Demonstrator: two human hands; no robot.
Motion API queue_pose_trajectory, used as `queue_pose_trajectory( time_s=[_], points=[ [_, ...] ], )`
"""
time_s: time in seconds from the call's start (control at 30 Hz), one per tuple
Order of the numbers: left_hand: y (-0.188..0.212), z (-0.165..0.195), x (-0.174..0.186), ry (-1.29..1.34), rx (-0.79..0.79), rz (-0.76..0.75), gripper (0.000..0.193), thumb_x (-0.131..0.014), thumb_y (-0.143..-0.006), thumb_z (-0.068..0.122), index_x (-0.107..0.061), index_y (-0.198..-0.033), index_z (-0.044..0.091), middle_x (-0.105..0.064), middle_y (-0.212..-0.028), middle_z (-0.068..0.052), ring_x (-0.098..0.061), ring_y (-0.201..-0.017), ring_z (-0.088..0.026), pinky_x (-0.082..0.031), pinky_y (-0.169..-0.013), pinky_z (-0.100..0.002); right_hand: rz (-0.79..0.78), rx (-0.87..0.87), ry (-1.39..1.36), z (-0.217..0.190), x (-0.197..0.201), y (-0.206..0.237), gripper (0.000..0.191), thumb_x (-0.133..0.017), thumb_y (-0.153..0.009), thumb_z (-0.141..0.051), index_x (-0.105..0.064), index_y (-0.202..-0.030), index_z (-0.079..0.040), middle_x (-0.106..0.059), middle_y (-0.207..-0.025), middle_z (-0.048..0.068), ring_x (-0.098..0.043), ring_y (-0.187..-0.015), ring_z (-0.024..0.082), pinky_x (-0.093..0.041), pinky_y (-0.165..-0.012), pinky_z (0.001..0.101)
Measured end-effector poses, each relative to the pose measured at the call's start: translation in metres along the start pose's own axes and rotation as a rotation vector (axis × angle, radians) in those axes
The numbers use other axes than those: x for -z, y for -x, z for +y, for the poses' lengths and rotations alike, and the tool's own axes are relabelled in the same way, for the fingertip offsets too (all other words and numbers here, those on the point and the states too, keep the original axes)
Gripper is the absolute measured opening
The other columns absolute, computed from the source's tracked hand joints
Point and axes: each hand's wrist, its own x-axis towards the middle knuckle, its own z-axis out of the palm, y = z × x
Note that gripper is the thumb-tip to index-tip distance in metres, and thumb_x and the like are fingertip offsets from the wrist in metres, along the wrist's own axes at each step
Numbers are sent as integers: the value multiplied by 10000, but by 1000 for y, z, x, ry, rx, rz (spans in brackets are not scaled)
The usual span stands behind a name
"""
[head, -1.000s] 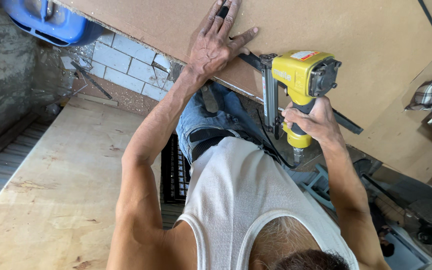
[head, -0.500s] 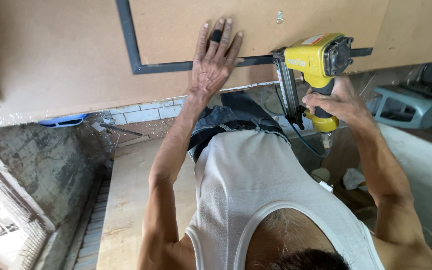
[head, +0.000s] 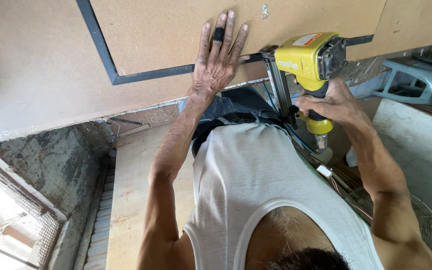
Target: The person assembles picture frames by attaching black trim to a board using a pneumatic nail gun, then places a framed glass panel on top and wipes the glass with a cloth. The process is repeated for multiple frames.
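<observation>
**Nailer at the strip's edge, flat hand on the board**

The left hand [head: 219, 62] lies open and flat on the board [head: 176, 30], fingers spread, palm across the dark strip [head: 151, 75] that runs along the board's lower edge. A black band sits on its middle finger. The right hand [head: 328, 102] is closed around the grip of the yellow nailer [head: 308, 57], just right of the left hand. The nailer's body rests against the strip, and its long dark magazine [head: 283, 95] hangs down from the strip toward the person's waist.

The strip turns a corner [head: 113, 79] well left of the left hand and climbs to the top of the view. Right of the nailer the strip carries on to a seam in the board. A small metal hanger [head: 264, 10] sits above the strip, between the two hands.

Below the strip a pale plank surface [head: 136, 200] stretches out beside the left arm, with bare room along it. Right of the nailer stand a grey plastic chair [head: 416, 80] and a pale wall [head: 416, 140]; a fan guard [head: 421, 220] lies near the right elbow.
</observation>
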Motion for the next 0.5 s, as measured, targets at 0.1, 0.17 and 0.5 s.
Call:
queue_pose_trajectory(
  time_s=[0.1,0.17,0.5],
  points=[
    [0,1,-1,15,4,-13,683,-479,-1160,554,-307,-1645,106,-229,-1717,-215,-159,-1599,-356,-89,-1326,-557,4,-25,37,6,6,5,242,-783,-819,-48,-658,-1013,23,-697,-767,112,-684,-659,172,-549,-584,318],
    [0,0,1,17,7,-8,694,-492,-1156,558,-302,-1647,105,-221,-1720,-212,-148,-1603,-355,-82,-1331,-554,46,-82,26,14,15,12,235,-775,-810,-34,-663,-1010,18,-710,-786,116,-694,-658,183,-564,-576,328],
    [-37,38,1,290,68,-128,840,-568,-1052,647,-344,-1624,73,-182,-1663,-250,-142,-1553,-391,-53,-1275,-597,318,11,-320,90,91,44,376,-696,-807,89,-617,-1173,51,-686,-881,146,-668,-690,200,-556,-607,324]
  ],
)
